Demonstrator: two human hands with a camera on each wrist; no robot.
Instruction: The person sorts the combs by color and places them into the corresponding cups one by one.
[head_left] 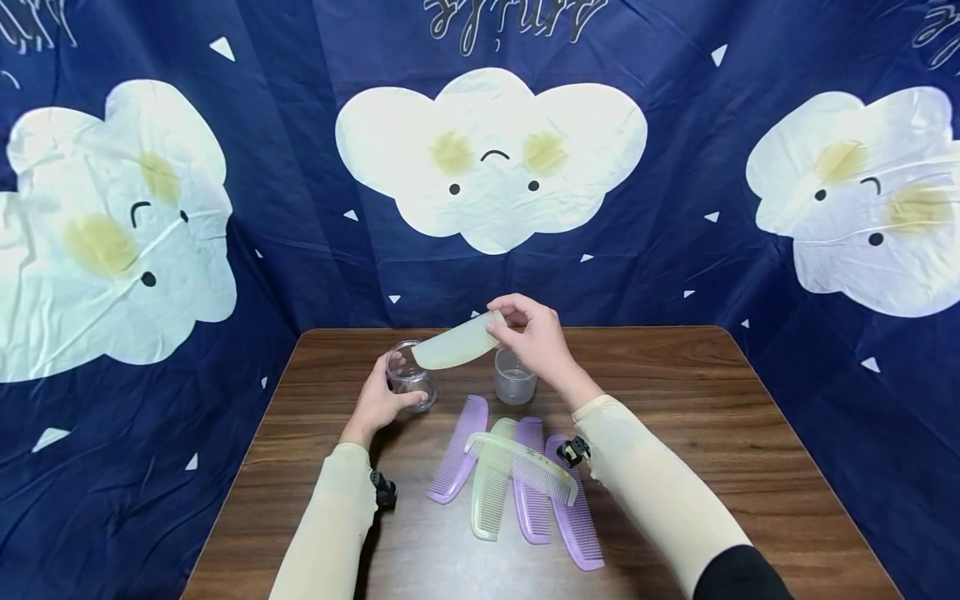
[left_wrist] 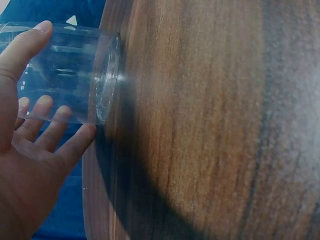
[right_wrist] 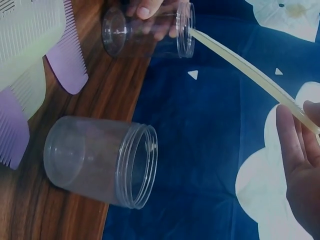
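Observation:
My left hand (head_left: 378,402) grips a clear plastic jar (left_wrist: 65,75) by its side, thumb on one side and fingers on the other. The jar stands upright near the back left of the table. My right hand (head_left: 538,335) pinches one end of a pale green comb (head_left: 456,344), held aslant above the table. In the right wrist view the comb's far end (right_wrist: 200,34) is right at the jar's threaded mouth. Between the hands, partly under the right one in the head view, stands a second clear jar (right_wrist: 85,160) with an open top.
Several combs lie in a loose pile in front of the jars: a purple comb (head_left: 450,467) at the left, two pale green ones, one green comb (head_left: 525,467) across the top, and a purple comb (head_left: 581,529) at the right. A blue cloth (head_left: 292,150) hangs behind the wooden table (head_left: 712,417).

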